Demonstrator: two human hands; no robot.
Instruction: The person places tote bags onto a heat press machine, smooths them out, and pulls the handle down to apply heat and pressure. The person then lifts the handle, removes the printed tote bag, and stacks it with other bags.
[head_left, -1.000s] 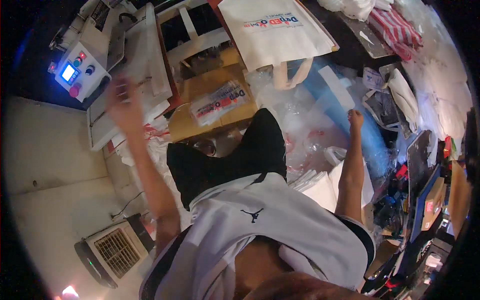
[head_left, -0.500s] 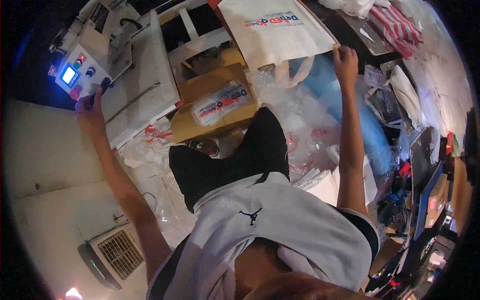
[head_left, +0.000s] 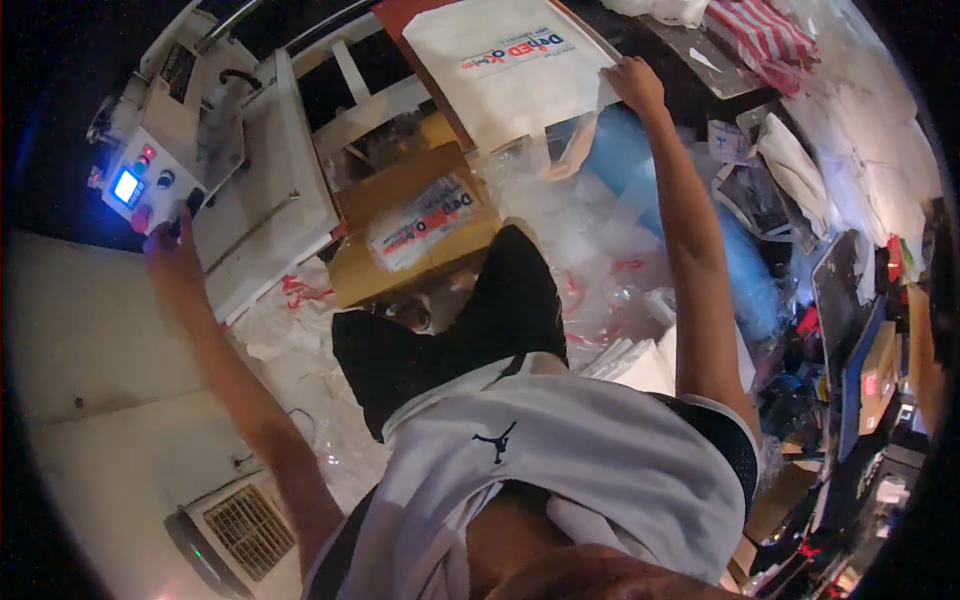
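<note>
Reached with the left hand (head_left: 172,250) to the lower right corner of a white control box (head_left: 150,165), fingers at a dark knob (head_left: 195,200), near a pinkish-red button (head_left: 140,217). Could not tell those fingers apart or together. Touched the right edge of a white printed bag (head_left: 510,90) with the right hand (head_left: 638,82); could not tell a clamp from a light press there. Had the bag flat on a reddish-brown surface (head_left: 393,17), beside the left edge, with a handle (head_left: 577,157) toward the body. Had cardboard (head_left: 355,275) nearer the knees, bearing a printed packet (head_left: 420,225). Saw blue sheeting (head_left: 622,160) just beside the handle, and a red-and-white striped bundle (head_left: 762,40) beyond the right hand.
</note>
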